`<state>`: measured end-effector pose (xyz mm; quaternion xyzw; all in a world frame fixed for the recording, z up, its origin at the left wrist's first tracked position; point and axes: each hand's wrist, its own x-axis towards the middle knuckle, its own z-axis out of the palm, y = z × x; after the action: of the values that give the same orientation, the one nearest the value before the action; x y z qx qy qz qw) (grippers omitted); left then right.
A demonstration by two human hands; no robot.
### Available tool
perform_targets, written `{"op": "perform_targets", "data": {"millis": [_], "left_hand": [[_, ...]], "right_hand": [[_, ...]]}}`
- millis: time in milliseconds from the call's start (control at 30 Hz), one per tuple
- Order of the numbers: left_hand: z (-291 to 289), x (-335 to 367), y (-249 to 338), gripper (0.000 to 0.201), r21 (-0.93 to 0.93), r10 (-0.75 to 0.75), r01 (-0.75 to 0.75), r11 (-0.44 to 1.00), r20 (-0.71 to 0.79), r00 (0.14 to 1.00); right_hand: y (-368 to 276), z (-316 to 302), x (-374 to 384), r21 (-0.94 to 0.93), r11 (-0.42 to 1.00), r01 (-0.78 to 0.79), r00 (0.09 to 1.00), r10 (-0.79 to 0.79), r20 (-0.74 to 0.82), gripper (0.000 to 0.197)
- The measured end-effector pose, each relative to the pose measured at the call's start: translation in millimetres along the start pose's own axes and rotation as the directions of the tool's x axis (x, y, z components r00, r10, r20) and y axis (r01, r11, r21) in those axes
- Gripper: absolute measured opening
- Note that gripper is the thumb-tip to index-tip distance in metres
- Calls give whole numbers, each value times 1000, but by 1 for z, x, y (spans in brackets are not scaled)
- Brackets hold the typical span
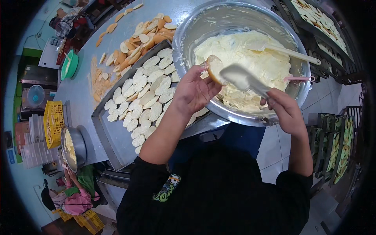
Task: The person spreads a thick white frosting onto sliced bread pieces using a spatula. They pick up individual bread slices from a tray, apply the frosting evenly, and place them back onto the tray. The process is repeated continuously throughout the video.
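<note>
My left hand (192, 91) holds up a bread slice (215, 69) with a brown crust, over the near left rim of a large metal bowl (183, 47). In my right hand (286, 111) is a flat spatula (242, 79), smeared by motion, its blade close to the slice; whether they touch I cannot tell. Pale yellow cream (239, 53) fills much of the bowl. A white-handled spatula (293, 54) and a pink-handled tool (298, 78) rest in it. Left of the bowl, many slices coated with pale cream (145, 95) lie in rows on a metal tray (112, 141).
Plain bread slices (135, 45) lie heaped on the metal table (92, 47) beyond the tray. A green bowl (69, 65) and another cream bowl (81, 145) stand farther left, by a co-worker in pink (76, 199). Racks with loaded trays (319, 21) stand on the right.
</note>
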<state>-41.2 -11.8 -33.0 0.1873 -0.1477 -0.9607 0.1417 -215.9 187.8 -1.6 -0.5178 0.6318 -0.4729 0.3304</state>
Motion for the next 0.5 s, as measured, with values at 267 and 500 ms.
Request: {"op": "perform_targets", "data": {"millis": [267,500], "left_hand": [[10,0,-14,58,235,394,-458,857,273,877],[22,-9,-6,58,247,456,-485,839,169,874]], "right_hand": [[-2,36,-11,507,852,-133,949,256,-181,35],[-5,36,-10,-65,998,0,959,-19,-284,31]]}}
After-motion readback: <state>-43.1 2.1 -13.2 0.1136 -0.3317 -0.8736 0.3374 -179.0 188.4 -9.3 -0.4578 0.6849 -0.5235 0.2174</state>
